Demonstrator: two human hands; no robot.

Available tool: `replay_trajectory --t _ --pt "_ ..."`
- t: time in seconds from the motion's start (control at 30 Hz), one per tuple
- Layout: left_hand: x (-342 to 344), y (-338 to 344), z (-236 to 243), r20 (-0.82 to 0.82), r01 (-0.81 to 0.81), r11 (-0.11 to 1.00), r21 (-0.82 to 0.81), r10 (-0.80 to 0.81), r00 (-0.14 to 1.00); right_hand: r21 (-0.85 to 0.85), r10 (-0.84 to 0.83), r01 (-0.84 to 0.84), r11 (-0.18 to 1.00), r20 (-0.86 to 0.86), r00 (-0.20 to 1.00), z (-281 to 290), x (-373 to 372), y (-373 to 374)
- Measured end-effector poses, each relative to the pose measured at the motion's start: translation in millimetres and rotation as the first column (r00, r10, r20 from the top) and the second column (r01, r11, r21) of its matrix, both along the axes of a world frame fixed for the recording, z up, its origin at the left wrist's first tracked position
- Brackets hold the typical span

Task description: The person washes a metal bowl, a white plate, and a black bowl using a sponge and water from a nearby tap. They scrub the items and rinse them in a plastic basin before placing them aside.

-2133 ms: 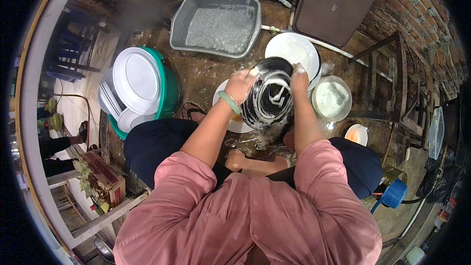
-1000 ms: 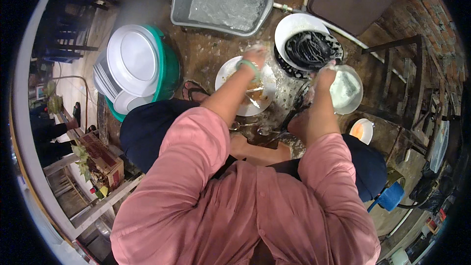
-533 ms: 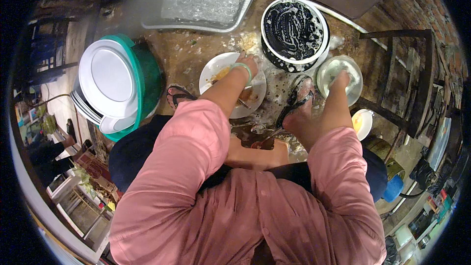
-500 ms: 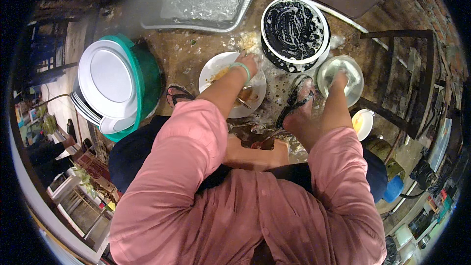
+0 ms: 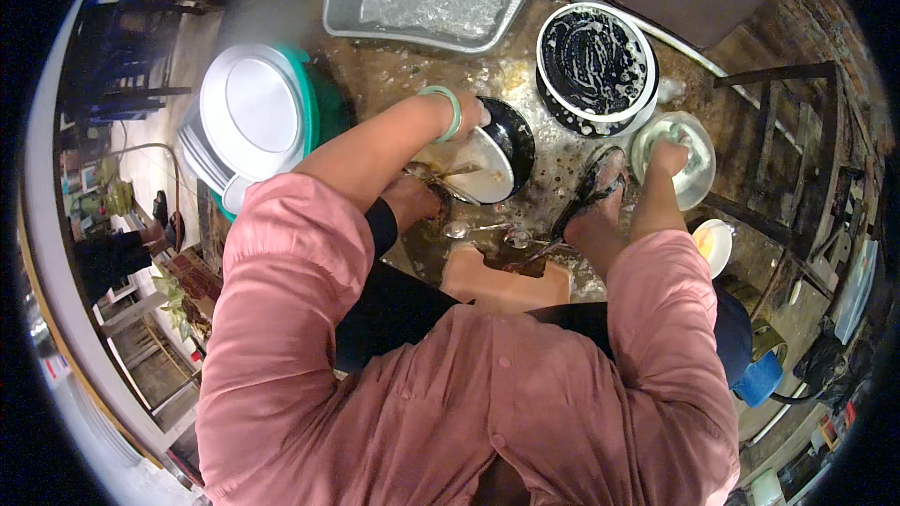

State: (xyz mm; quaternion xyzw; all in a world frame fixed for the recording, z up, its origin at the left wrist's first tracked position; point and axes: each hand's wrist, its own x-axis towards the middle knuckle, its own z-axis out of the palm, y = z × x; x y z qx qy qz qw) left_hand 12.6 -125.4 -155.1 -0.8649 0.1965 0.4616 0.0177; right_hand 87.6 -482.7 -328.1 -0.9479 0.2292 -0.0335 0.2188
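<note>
My left hand [image 5: 466, 120], wearing a green bangle, is closed on the far rim of a white plate [image 5: 487, 173], now tilted. Brownish food residue and blurred cutlery [image 5: 457, 189] lie at its low side. Against its right edge shows a dark glossy round surface [image 5: 514, 136]; whether this is the plate's underside or another dish, I cannot tell. My right hand [image 5: 668, 156] is down inside a translucent bowl [image 5: 698, 178] of cloudy, sudsy liquid. Its fingers are bent around something pale that I cannot make out. Spoons [image 5: 457, 229] lie on the wet ground between my feet.
A grey basin [image 5: 339, 9] of water stands ahead. Right of it is a soapy dark dish with a white rim [image 5: 641, 84], stacked on another. White plates [image 5: 251, 112] fill a green tub [image 5: 323, 117] at left. A small white bowl [image 5: 720, 248] sits at right.
The white plate, flat on the ground before, has been tipped up by my left hand, exposing a dark surface beside it. My right hand stays in the translucent bowl. The view has shifted leftward.
</note>
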Motion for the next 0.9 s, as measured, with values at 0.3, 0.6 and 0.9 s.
replay_trajectory --t 0.3,0.6,0.9 --pt "-32 -4 38 0.32 -0.585 0.713 -0.387 0.699 0.64 0.722 -0.156 -0.142 0.677 0.329 0.931 56 -1 95" --pt "-82 -33 -8 -0.083 -0.675 0.204 -0.709 0.926 0.367 0.449 0.378 -0.711 0.541 0.625 0.683 100 -145 229" --pt "-90 -42 -25 0.129 -0.667 0.392 -0.634 0.904 0.408 0.464 0.351 -0.271 0.843 -0.094 0.932 32 -145 142"
